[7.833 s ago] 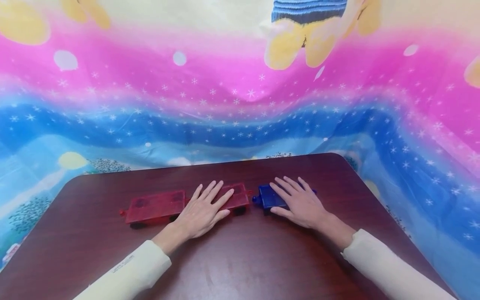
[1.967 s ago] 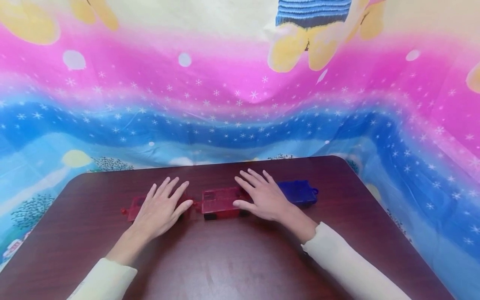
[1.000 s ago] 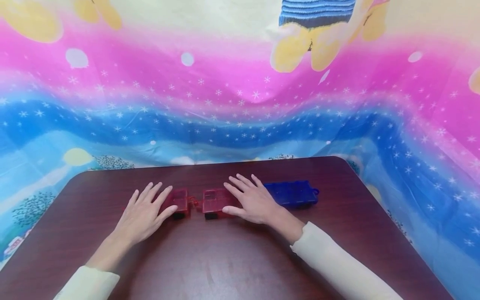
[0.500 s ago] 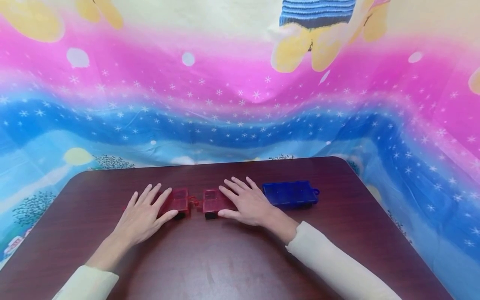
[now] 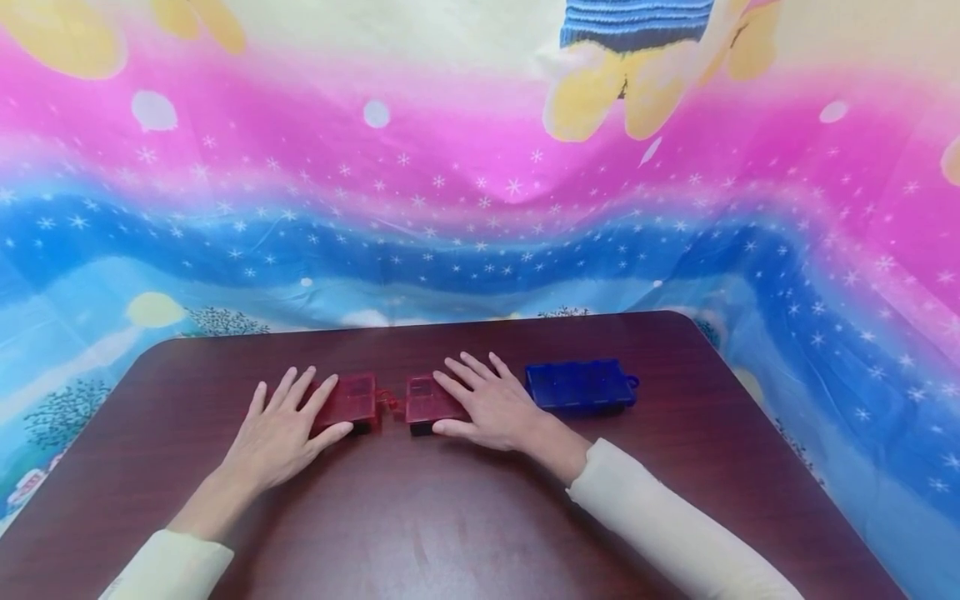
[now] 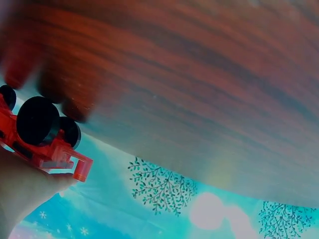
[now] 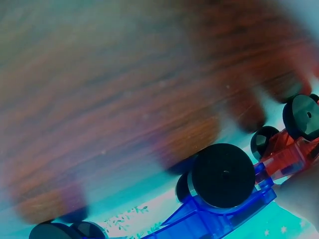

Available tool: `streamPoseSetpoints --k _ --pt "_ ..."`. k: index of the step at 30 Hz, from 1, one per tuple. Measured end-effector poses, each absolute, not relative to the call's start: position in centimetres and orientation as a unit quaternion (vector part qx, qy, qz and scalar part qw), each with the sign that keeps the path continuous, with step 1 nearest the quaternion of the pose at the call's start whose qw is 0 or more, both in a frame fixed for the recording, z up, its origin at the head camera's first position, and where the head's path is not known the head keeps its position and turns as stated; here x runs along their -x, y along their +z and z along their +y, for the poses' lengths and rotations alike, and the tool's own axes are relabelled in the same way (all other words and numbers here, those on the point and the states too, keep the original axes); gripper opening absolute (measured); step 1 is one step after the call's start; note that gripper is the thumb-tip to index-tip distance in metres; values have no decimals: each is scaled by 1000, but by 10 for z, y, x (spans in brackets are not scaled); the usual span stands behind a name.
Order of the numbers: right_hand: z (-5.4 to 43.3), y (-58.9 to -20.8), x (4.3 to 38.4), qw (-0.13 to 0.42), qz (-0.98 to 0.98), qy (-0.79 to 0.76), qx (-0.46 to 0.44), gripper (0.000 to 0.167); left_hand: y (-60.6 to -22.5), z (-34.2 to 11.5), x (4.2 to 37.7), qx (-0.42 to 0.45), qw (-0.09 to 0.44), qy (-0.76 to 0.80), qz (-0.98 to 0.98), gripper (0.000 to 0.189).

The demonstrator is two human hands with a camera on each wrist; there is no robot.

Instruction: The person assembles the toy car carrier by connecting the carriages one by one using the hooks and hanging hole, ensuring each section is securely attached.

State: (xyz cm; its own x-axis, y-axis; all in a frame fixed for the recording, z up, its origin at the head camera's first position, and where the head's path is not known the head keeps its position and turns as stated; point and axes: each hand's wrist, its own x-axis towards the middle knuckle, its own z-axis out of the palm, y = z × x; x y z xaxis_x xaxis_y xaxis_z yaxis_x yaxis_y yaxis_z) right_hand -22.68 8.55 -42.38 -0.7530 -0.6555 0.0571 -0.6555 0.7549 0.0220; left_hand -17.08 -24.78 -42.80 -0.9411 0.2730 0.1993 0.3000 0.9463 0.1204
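Note:
Two see-through red toy wagons and a blue one stand in a row on the dark table. My left hand (image 5: 273, 437) lies with fingers spread over the left red wagon (image 5: 356, 400), hiding its left part. My right hand (image 5: 495, 408), fingers also spread, rests on the middle red wagon (image 5: 422, 400) and covers its right end. A red coupling (image 5: 388, 402) spans the gap between the red wagons. Right of that hand sits the blue wagon (image 5: 579, 386), untouched. In the right wrist view, the blue wagon's end (image 7: 199, 214) meets the red wagon (image 7: 284, 157), both on black wheels.
The wood-grain table (image 5: 405, 517) has a rounded far edge. Behind it hangs a pink and blue patterned cloth (image 5: 450, 208) with snowflakes, which also wraps round the sides. The blue wagon has a loop (image 5: 633, 383) at its right end.
My left hand has shifted from the middle red wagon to the left one, my right from the blue wagon onto the middle red one. Over the last second, the right hand slid slightly left.

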Motion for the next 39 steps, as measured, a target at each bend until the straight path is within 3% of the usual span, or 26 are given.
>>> streamPoseSetpoints --k 21,39 --pt "91 -428 229 22 -935 -13 -353 84 -438 -252 170 163 112 -61 -978 82" --pt "88 -427 230 30 -931 -13 -362 82 -434 -253 172 161 93 -75 -980 81"
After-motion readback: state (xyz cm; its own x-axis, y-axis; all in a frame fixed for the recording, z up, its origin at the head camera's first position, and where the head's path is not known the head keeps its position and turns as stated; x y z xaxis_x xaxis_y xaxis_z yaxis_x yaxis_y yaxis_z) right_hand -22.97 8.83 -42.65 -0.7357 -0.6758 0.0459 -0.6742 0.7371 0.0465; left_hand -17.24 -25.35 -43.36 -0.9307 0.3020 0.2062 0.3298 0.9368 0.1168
